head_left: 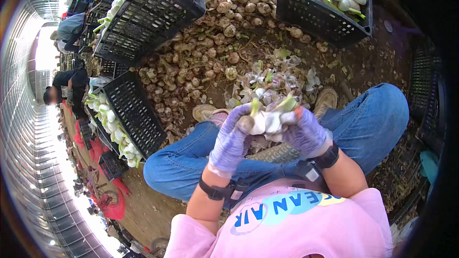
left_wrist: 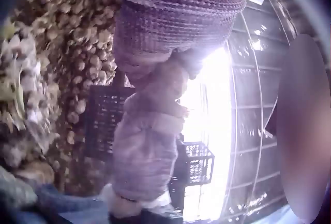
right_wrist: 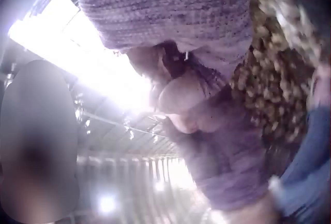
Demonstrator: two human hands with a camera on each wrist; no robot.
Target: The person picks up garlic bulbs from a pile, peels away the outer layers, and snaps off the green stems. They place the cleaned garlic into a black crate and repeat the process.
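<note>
Head view: a white garlic bulb (head_left: 267, 120) with a green cut stem and loose papery skin is gripped between both gloved hands, left hand (head_left: 233, 136) curled round one end, right hand (head_left: 306, 131) round the other, held above the lap.

Garlic heap (head_left: 215, 43) and crates (head_left: 148, 9) ahead

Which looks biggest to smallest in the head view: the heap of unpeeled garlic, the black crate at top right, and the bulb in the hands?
1. Heap of unpeeled garlic
2. Black crate
3. Bulb, though it sits nearest the camera.
</note>
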